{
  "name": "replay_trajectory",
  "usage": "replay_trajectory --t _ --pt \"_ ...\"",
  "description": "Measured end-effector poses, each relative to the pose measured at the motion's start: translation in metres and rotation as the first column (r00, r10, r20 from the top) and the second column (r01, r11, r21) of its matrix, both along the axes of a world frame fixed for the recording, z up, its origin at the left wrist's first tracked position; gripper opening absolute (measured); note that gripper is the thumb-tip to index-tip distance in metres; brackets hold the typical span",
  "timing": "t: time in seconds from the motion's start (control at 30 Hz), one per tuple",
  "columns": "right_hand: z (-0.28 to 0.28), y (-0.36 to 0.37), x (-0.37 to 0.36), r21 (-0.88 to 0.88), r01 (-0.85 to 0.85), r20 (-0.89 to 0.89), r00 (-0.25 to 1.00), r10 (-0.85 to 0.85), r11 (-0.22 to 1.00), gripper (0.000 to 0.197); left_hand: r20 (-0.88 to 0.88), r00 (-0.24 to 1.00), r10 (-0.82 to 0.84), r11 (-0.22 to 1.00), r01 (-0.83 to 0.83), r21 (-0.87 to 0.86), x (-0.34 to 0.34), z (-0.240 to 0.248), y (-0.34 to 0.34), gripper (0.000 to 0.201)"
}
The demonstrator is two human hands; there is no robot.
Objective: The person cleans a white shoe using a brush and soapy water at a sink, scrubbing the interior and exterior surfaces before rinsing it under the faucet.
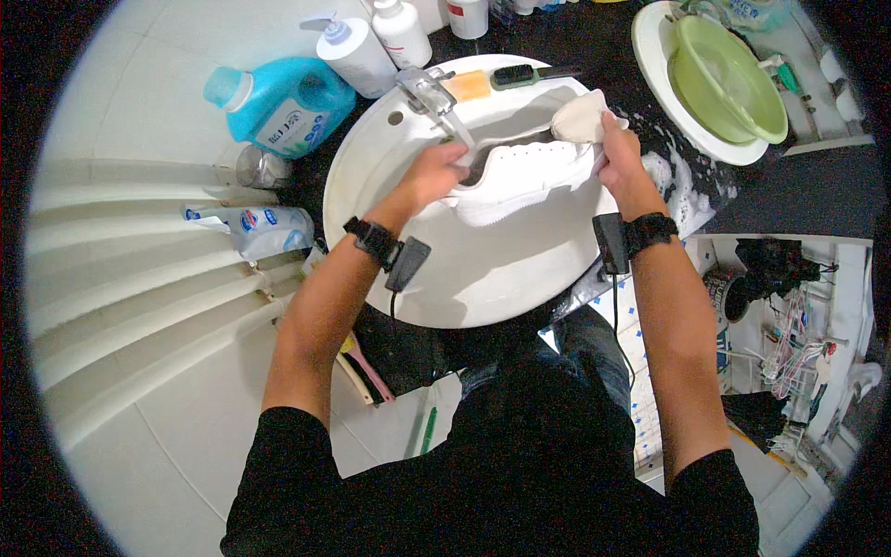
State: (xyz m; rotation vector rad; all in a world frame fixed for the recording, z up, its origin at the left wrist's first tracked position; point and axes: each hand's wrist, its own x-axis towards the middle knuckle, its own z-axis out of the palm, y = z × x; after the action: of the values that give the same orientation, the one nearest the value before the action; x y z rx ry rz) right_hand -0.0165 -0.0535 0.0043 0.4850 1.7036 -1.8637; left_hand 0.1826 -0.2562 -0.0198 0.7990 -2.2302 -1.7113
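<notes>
A white shoe (534, 176) is held up sideways over a white oval sink (492, 288). My left hand (434, 174) is closed on one end of it, beside the metal faucet (429, 93). Closed on the other end is my right hand (620, 160), next to the pale, padded tongue (577, 118) that sticks up from the shoe. The shoe's opening faces the faucet and the far rim, and its ridged sole edge is turned toward me. Below the spout runs a pale streak; I cannot tell whether it is water. Some of my fingers are hidden behind the shoe.
An orange block (467, 85) and a dark green brush (515, 76) lie on the sink's far rim. Behind and left stand a blue detergent bottle (288, 107) and a white pump bottle (355, 58). Foam (685, 186) covers the counter at right, near a green basin (719, 88).
</notes>
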Motion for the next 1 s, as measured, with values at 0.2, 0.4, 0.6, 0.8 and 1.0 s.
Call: replay_trajectory --t 0.2,0.4,0.6,0.8,1.0 --pt "0.000 0.005 0.020 0.020 -0.004 0.039 0.999 0.004 1.000 0.038 0.525 0.818 -0.236 0.733 0.504 -0.456 -0.029 0.022 -0.019 0.025" --pt "0.002 0.002 0.031 -0.038 0.039 0.017 0.999 -0.038 0.999 0.042 0.448 0.820 -0.358 0.569 0.571 -0.591 -0.025 -0.001 -0.032 0.035" --pt "0.015 -0.004 0.047 0.046 -0.062 -0.213 0.975 0.070 0.997 0.044 0.438 0.895 -0.082 0.766 0.338 -0.547 -0.023 0.022 -0.006 0.044" --pt "0.006 -0.006 0.053 -0.076 -0.032 -0.150 0.988 0.020 0.997 0.047 0.543 0.834 -0.096 0.754 0.417 -0.508 -0.021 0.026 -0.019 0.051" --pt "0.021 -0.007 0.064 -0.061 -0.028 -0.103 0.994 0.022 0.998 0.047 0.616 0.781 -0.105 0.866 0.376 -0.330 -0.018 0.052 -0.009 0.060"
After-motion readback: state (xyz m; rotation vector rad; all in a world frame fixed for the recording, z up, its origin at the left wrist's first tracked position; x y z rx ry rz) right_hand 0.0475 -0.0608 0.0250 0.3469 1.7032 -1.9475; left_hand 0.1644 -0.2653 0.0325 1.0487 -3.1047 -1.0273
